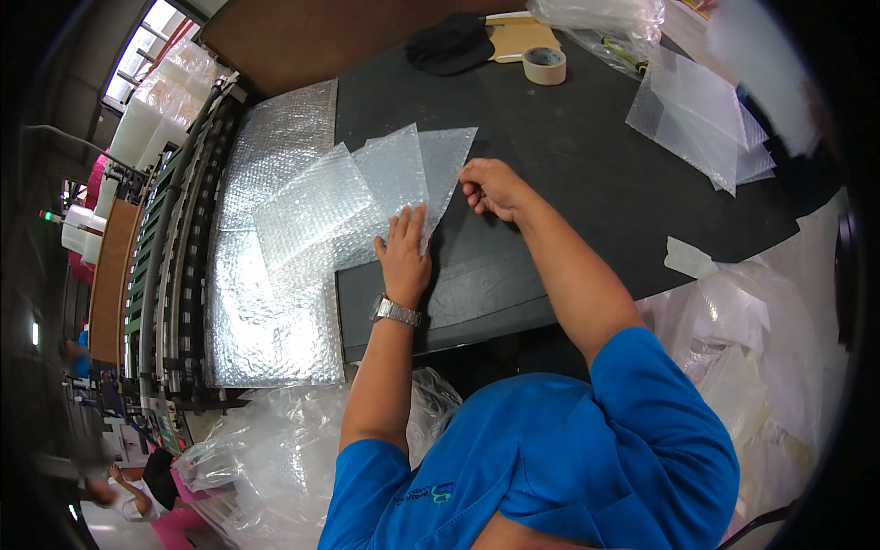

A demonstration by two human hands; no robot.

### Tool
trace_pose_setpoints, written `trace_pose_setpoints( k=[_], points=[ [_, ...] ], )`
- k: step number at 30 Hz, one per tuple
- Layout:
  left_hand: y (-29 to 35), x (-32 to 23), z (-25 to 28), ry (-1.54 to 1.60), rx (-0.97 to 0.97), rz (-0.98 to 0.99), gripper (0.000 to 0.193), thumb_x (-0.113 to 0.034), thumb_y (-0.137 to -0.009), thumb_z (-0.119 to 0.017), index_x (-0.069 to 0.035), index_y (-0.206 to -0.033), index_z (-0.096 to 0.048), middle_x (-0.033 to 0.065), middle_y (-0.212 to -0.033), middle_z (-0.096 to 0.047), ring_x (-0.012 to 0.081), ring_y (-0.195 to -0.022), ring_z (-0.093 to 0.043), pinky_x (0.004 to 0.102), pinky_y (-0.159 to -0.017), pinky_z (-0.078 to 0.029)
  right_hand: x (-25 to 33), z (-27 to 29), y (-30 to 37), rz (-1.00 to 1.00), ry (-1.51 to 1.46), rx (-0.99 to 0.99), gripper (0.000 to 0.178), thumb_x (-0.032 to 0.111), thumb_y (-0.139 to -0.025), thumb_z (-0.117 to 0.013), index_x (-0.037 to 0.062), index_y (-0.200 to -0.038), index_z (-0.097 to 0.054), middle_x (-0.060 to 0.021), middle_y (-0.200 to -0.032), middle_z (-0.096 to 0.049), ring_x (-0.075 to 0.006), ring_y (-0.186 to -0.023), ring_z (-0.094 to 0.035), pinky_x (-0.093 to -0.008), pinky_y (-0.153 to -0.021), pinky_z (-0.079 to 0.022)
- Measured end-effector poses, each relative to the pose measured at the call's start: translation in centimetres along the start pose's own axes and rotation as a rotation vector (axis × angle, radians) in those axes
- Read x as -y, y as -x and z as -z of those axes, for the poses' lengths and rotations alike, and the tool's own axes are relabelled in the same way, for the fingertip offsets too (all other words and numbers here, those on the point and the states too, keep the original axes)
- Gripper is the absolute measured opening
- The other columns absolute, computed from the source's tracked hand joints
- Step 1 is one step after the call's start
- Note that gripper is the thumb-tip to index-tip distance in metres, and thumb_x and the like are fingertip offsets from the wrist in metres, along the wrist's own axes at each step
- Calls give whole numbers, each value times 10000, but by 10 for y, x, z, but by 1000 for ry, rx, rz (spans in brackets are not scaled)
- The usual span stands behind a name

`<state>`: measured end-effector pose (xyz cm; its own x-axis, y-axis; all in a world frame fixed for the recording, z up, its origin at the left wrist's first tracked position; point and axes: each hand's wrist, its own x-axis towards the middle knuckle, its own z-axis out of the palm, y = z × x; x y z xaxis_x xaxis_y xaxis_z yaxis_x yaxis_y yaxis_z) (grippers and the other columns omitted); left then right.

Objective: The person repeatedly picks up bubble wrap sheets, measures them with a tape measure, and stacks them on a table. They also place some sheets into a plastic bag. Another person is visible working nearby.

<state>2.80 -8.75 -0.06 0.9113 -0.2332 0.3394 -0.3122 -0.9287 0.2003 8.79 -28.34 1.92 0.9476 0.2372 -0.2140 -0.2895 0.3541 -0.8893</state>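
Three clear bubble-wrap bags lie fanned out, overlapping, across the middle of the black tabletop and a silver bubble sheet. My left hand, with a metal-band watch on its wrist, rests with outstretched fingers on the lower edge of the bags. Just beside the right edge of the rightmost bag is my right hand, its fingers curled and thumb drawn in. Whether a bag edge is pinched in those fingertips cannot be made out.
A tape roll, a black cap and a brown board lie at the back. More bubble bags are stacked at the far right. A roller machine borders the table's left side. Plastic film bulges below the front edge.
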Motion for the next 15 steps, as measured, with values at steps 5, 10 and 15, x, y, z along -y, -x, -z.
trace_pose_setpoints(
  k=[5, 10, 15],
  points=[
    [0, 0, -1, -14, 17, 20, 443, -245, -857, -485, -232, -1285, -371, 82, -1319, -377, 271, -1234, -329, 571, -972, -176, 4, 7, -1, -51, 93, -20, 211, 252, -835, -501, 81, -716, -470, -17, -596, -468, -112, -478, -475, -246, -404, -422],
    [0, 2, 0, -5, 9, 18, 478, -288, -836, -516, -218, -1286, -370, 91, -1322, -371, 272, -1235, -323, 566, -972, -172, 4, -12, 7, -110, 225, 2, 295, 311, -860, -505, 35, -952, -458, -55, -747, -496, -129, -535, -512, -257, -475, -495],
    [3, -7, 19, 111, -65, -186, 601, -434, -732, -602, -139, -1229, -435, 143, -1269, -399, 302, -1184, -349, 489, -956, -218, -15, -15, -5, 39, 90, -48, 305, 121, -848, -469, 35, -1119, -359, -115, -946, -508, -194, -772, -568, -314, -576, -520]
  ],
)
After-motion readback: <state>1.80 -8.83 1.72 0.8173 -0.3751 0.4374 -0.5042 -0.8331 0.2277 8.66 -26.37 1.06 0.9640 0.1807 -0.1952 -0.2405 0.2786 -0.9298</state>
